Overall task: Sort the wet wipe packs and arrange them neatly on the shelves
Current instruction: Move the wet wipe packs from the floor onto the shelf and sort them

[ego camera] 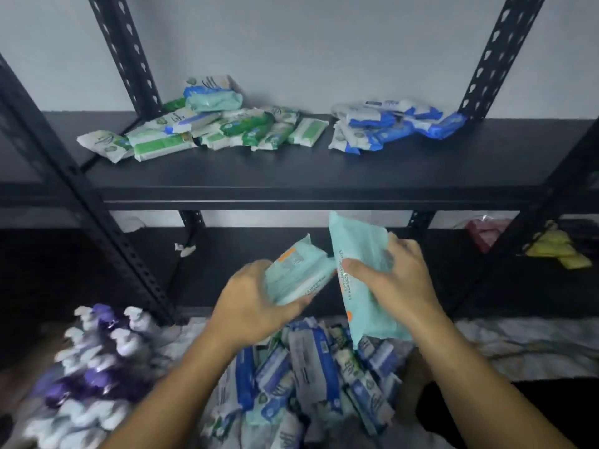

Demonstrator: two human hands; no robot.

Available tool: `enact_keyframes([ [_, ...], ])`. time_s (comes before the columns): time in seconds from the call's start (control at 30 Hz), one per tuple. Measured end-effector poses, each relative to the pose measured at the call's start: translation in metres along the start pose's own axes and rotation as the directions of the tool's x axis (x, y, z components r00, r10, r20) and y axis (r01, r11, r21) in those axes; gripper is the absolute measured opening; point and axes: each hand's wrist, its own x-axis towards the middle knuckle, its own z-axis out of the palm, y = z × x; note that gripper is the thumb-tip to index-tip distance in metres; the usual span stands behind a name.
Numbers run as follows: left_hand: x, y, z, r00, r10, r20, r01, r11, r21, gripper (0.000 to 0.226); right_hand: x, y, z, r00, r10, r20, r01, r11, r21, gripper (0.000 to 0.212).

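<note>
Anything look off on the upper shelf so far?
Yes. The green pile on the upper shelf is a loose heap, packs lying at all angles, with a blue pack mixed in near the back. The blue pile to its right is just as jumbled.

Print on teal packs [363, 251] blurred, unreadable.

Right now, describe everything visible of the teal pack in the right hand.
The teal pack is long, soft plastic, with dark print along one edge and an orange spot near its lower end. It stands nearly upright, top tilted slightly left. The right hand grips its middle, thumb in front. It hangs above the pile, beside a second pack.
</note>
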Motion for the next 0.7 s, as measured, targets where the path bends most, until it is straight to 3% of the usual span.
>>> enact_keyframes([
  [0.17, -0.038, -0.074, 0.084, 0.94, -0.267, 0.213, 0.253, 0.963, 0.091, 0.087, -0.016, 0.087, 0.054, 0.96, 0.235, 0.153, -0.198, 0.954, -0.224, 0.112],
  [0.37, -0.065, -0.135, 0.161, 0.796, -0.571, 0.202, 0.572, 0.818, 0.057, 0.124, -0.021, 0.165, 0.112, 0.865, 0.422, 0.27, -0.328, 0.885, -0.331, 0.111],
  [0.57, -0.077, -0.147, 0.212, 0.78, -0.595, 0.195, 0.608, 0.794, -0.006, 0.113, -0.016, 0.215, 0.154, 0.856, 0.445, 0.263, -0.337, 0.867, -0.368, 0.086],
  [0.7, -0.085, -0.16, 0.234, 0.8, -0.566, 0.198, 0.55, 0.824, 0.135, 0.11, -0.018, 0.243, 0.178, 0.866, 0.424, 0.265, -0.292, 0.86, -0.419, 0.062],
])
